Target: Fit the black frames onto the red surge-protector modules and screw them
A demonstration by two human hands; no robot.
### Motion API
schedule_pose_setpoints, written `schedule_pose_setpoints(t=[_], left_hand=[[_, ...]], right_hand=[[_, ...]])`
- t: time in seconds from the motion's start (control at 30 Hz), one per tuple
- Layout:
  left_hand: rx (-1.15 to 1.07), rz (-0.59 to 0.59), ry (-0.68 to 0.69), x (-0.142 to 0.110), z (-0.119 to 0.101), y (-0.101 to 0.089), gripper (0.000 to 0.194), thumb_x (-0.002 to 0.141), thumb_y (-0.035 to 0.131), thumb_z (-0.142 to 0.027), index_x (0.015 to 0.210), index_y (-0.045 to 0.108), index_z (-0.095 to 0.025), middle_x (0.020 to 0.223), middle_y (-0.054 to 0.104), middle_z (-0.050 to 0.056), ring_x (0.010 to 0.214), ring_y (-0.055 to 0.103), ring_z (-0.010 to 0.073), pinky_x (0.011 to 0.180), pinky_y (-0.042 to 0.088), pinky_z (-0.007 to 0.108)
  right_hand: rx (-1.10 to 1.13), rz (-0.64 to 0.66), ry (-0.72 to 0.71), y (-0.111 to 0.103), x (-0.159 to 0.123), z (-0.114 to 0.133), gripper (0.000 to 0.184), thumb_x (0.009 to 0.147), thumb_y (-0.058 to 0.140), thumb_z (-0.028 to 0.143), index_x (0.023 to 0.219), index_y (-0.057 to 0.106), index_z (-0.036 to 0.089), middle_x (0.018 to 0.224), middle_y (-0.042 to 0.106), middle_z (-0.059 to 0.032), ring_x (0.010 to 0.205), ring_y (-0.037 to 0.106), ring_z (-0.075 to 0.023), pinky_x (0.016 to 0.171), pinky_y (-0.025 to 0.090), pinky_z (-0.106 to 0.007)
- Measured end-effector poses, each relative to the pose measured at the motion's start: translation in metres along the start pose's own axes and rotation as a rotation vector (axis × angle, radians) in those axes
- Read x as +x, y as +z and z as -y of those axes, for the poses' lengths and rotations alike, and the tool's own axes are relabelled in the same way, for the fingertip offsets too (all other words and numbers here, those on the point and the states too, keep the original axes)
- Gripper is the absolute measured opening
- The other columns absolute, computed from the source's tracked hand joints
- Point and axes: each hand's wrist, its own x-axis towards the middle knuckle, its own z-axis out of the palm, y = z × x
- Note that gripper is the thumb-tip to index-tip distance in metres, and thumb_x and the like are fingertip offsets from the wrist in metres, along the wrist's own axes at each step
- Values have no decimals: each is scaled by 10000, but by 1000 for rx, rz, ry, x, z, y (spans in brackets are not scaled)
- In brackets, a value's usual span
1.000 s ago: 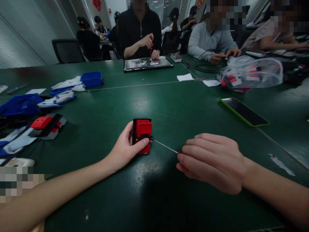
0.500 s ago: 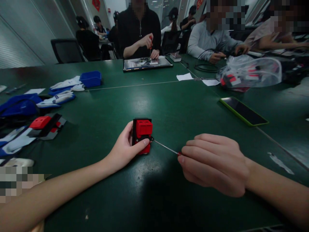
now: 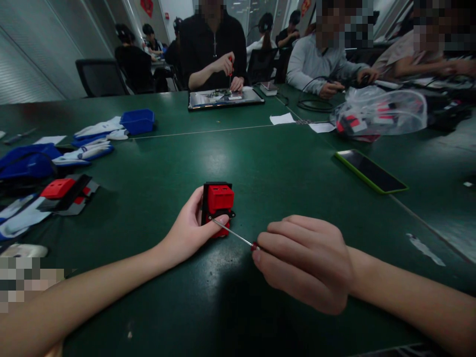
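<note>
While a red-and-black block (image 3: 220, 197) is held in the left hand (image 3: 191, 218), near the middle of the green table (image 3: 167, 158), a screwdriver (image 3: 235, 234) is grasped by its handle in the curled right hand (image 3: 305, 263). Its thin shaft is slanted up and leftward, the tip seen beside the left thumb; whether a screw is engaged cannot be told. Farther right, a green-edged phone (image 3: 372, 171) is laid flat.

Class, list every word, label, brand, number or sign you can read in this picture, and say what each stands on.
No text is readable.
Red wall decoration: any characters are too small and blurred.
Transparent plastic bag: pale patches show, too blurred to read.
Red-and-black block in the left hand: no legible lettering.
Smartphone: dark screen, nothing legible.
</note>
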Motion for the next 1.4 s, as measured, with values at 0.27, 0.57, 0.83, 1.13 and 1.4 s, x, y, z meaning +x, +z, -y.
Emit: schedule_pose_setpoints(t=[0.27,0.57,0.83,1.13,1.4], left_hand=[[21,-7,-10,0,0,0,562,801,809,-364,1245,521,-176,1255,679,121,1121,695,297,981,562,413],[-2,3,-8,-1,-1,0,564,798,816,-347,1242,518,-169,1271,668,130,1169,672,311,1017,538,432],[-3,10,-9,-1,-2,1,561,796,814,-342,1243,517,-178,1283,663,126,1181,666,314,1021,540,438],[5,19,-14,-2,-1,2,569,794,811,-351,1256,519,-189,1297,664,125,1180,672,324,1012,552,449],[24,13,-24,-1,-2,0,565,805,812,-359,1256,521,-187,1270,675,119,1169,677,321,996,564,430]], right_hand=[[9,36,16,-1,0,3,133,933,552,144,1020,645,104,727,675,-39,645,626,-163,587,470,-303],[2,-8,19,2,0,6,129,912,525,117,978,633,145,742,676,-51,712,628,-191,601,476,-311],[5,29,28,3,-2,8,113,899,539,143,965,631,144,756,660,-61,711,624,-215,580,460,-328],[-12,60,7,-1,-2,10,118,893,585,176,990,647,155,790,666,-73,716,600,-201,589,446,-327],[-38,96,69,4,-8,13,48,894,632,200,855,614,177,796,633,-42,688,515,-172,576,369,-320]])
